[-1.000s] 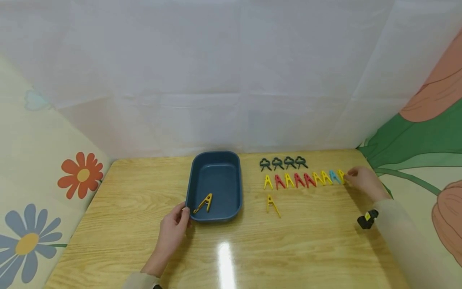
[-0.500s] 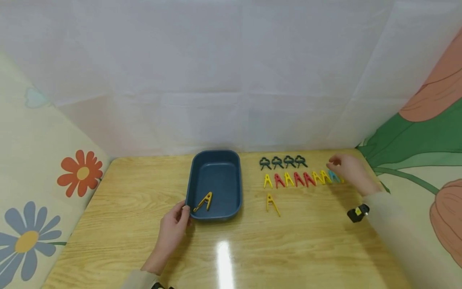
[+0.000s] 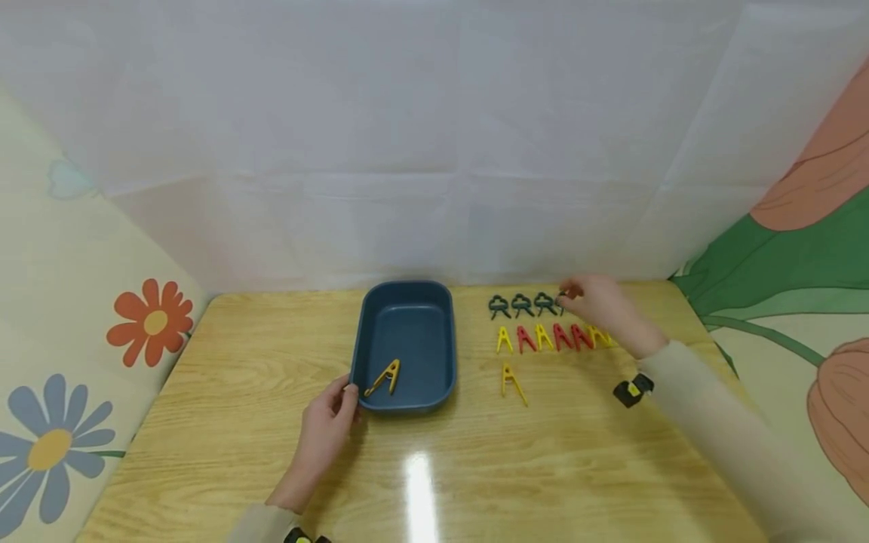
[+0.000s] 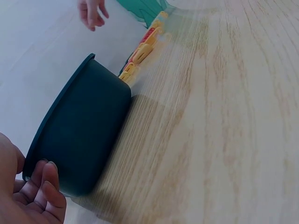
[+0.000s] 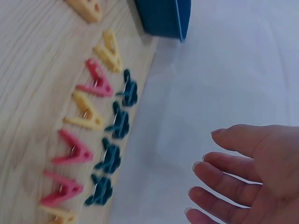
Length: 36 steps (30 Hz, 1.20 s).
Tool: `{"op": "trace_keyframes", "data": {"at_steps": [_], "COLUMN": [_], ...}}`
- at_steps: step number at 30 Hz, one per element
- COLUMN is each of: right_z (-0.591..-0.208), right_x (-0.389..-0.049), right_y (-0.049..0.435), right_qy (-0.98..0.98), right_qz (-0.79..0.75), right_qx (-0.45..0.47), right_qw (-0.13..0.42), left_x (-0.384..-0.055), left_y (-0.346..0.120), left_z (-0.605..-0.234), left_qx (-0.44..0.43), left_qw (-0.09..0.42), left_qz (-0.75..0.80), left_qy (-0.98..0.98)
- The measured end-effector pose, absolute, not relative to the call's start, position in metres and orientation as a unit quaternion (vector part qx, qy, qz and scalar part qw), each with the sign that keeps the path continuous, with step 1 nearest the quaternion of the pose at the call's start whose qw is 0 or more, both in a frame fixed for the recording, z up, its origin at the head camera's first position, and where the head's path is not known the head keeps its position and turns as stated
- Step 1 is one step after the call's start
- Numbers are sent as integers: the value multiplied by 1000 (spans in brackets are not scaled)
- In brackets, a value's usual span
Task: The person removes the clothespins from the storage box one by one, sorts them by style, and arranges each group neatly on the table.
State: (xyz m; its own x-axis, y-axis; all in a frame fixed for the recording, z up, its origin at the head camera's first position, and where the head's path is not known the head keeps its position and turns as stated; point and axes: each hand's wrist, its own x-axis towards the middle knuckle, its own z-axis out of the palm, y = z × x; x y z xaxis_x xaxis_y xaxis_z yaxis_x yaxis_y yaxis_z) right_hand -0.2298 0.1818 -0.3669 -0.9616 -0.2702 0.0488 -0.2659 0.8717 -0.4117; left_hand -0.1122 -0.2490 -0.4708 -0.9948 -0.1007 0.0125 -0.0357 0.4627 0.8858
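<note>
My left hand (image 3: 327, 422) grips the near left corner of a dark blue plastic basin (image 3: 416, 339), thumb on the rim and fingers against the outside wall. Inside the basin lies a yellow spring clip (image 3: 391, 375). My right hand (image 3: 604, 305) hovers over the right part of two clip rows, holding nothing. The right wrist view shows its thumb and fingers (image 5: 224, 179) apart and loosely bent. The back row has several dark green clips (image 3: 521, 305). In front of it stretches a row of yellow clips (image 3: 503, 339) and red clips (image 3: 526, 338), its right end hidden by my hand.
Another yellow spring clip (image 3: 508, 377) lies alone in front of the rows. A white sheet (image 3: 380, 151) hangs behind the wooden table (image 3: 271, 332). Flower-patterned panels border both sides, with a red flower (image 3: 155, 323) on the left one.
My right hand has moved left from the right end of the coloured row to above the right end of the dark green row. The left hand stays on the basin.
</note>
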Motion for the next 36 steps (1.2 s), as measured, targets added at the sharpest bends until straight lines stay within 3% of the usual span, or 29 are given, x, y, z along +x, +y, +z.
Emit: {"op": "trace_keyframes", "data": {"at_steps": [21, 36], "right_z": [-348, -350], "right_x": [-237, -245], "right_y": [51, -36], "right_qy": [950, 926], "right_qz": [-142, -90], "right_qx": [-276, -351], "right_qw": [17, 108], "left_x": [-115, -112], "left_y": [-252, -253], "left_z": [-470, -469], "left_qx": [39, 36], "left_qw": [34, 36], "left_qz": [-519, -518], "left_qy": [-853, -854]}}
